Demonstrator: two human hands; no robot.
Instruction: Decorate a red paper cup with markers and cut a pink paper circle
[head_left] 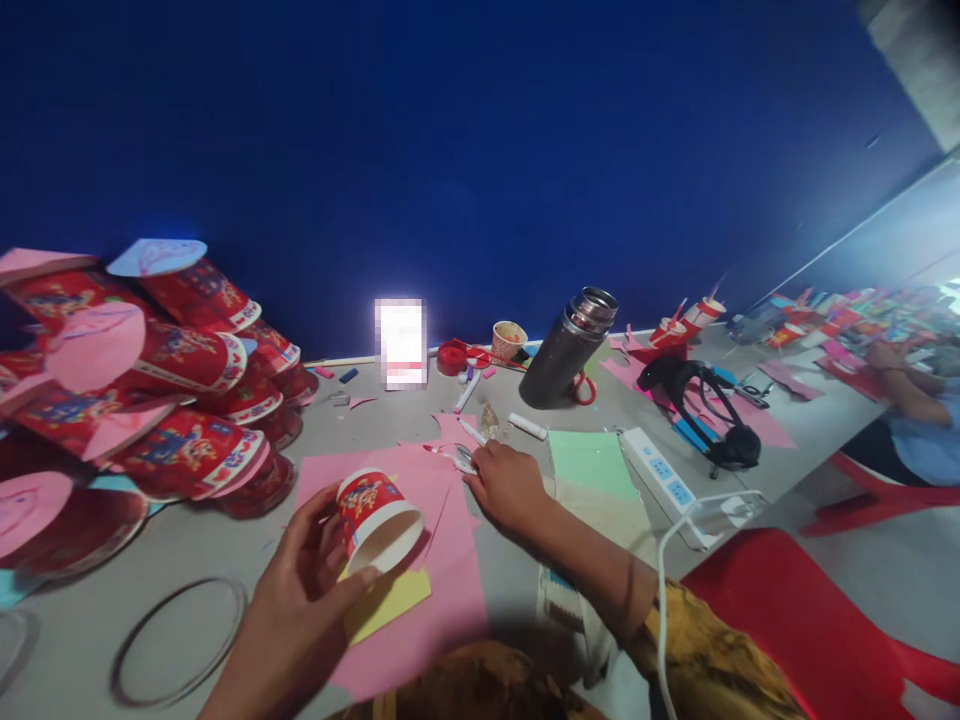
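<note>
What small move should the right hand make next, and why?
Probably close the right hand on the small white tool at its fingertips and lift it. The left hand holds the red paper cup tilted above the pink paper, and the right hand rests on the tool.

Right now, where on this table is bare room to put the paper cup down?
Bare table lies between the stacked cups and the pink paper. It is crowded around the right hand, the flask and the power strip.
</note>
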